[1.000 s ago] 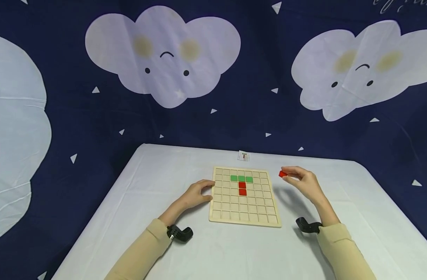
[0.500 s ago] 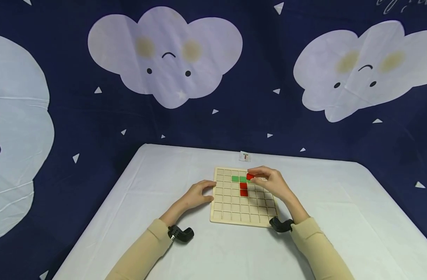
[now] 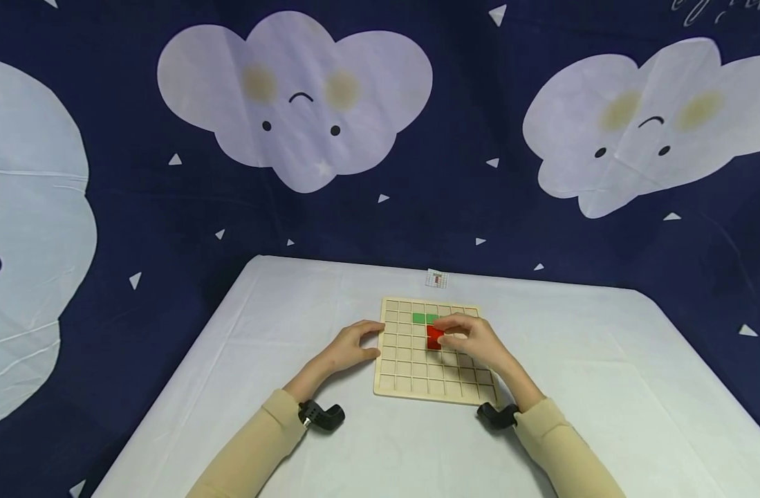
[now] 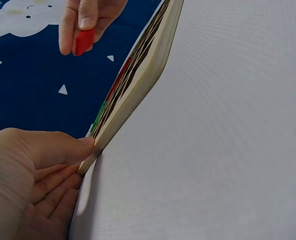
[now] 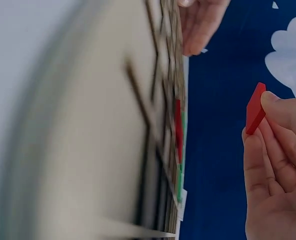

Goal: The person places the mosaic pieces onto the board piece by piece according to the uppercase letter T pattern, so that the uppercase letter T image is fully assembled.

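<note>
My right hand (image 3: 479, 340) hovers over a pale wooden grid board (image 3: 411, 382) in the head view. It pinches a small red square tile (image 5: 255, 109) between thumb and fingertips, tilted and clear of the board in the right wrist view. Below that hand, a red patch (image 3: 433, 343) marks tiles lying in the grid's middle column. Two green tiles (image 3: 419, 318) show in an upper row; the hand covers the cell to their right. My left hand (image 3: 347, 348) touches the board's left edge with thumb and fingers spread apart.
A small printed card (image 3: 437, 279) lies behind the board near the far edge of the white-covered table (image 3: 292, 297). Black wrist cameras (image 3: 321, 416) sit on both wrists. A dark blue cloth with printed clouds (image 3: 292, 97) hangs beyond.
My right hand has carried the red tile leftward from beside the board to above its middle columns, then slightly nearer me. The left hand stays at the board's edge.
</note>
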`<state>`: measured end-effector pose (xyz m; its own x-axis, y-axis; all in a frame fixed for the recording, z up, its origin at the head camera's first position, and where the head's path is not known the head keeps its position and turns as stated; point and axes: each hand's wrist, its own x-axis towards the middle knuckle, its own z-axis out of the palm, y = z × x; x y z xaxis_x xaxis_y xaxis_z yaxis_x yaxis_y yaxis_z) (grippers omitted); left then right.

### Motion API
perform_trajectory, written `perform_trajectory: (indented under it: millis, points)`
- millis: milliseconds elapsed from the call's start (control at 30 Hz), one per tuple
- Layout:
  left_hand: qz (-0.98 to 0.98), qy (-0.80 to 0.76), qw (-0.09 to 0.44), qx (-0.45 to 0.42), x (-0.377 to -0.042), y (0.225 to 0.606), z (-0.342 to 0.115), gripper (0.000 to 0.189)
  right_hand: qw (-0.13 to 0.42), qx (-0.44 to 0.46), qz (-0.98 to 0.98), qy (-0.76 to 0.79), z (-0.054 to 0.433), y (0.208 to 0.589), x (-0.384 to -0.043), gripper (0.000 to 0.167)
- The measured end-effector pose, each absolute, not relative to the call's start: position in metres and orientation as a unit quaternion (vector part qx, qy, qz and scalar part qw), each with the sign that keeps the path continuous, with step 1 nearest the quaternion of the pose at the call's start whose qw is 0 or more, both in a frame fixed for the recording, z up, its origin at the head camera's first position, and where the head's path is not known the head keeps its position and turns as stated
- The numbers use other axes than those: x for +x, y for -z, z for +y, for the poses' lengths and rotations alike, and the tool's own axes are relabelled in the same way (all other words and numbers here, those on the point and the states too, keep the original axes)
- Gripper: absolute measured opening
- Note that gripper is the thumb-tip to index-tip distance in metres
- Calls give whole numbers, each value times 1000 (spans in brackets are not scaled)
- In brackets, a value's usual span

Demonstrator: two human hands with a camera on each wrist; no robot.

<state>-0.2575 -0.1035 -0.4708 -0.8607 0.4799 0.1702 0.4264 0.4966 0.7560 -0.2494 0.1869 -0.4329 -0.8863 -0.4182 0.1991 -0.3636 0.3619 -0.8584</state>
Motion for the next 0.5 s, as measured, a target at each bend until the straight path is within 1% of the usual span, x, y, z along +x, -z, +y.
perform_trajectory:
  millis: [167, 367, 500]
  points:
    - [867, -425, 42, 257, -257, 472, -102, 54, 27, -245, 830, 499, 187, 442, -243, 33]
    - [870, -422, 41, 254, -257, 471, -102, 54, 28, -263, 831, 490, 187, 457, -241, 31]
    - [871, -421, 41, 252, -257, 469, -102, 54, 1, -298, 831, 470, 186, 465, -241, 30]
